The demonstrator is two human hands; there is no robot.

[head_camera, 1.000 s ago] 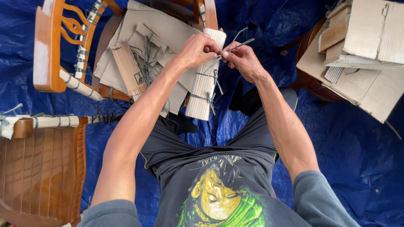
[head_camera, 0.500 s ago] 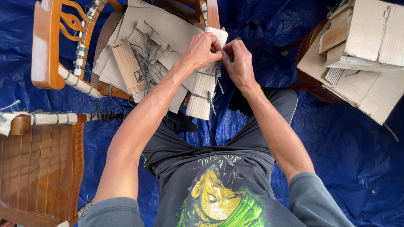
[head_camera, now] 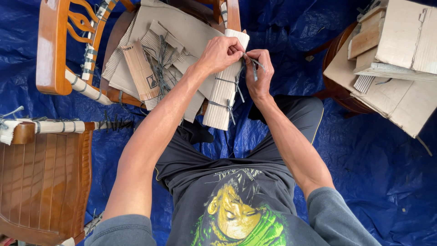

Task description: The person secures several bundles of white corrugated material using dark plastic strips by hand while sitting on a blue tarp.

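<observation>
The corrugated cardboard roll (head_camera: 226, 86) lies on the chair seat (head_camera: 119, 36) over the blue tarp (head_camera: 373, 182), its long axis running away from the person. Both hands meet at its far end — left hand (head_camera: 220, 53) and right hand (head_camera: 258, 75) pinching the grey tie string (head_camera: 251, 67). Since a second ago, the hands have drawn closer together.

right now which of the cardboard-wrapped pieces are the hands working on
The pale corrugated wrap on the upright post in front of the person, tied with dark twine. Both the left hand and right hand grip its top; the wrapped rails at left lie untouched.
</observation>
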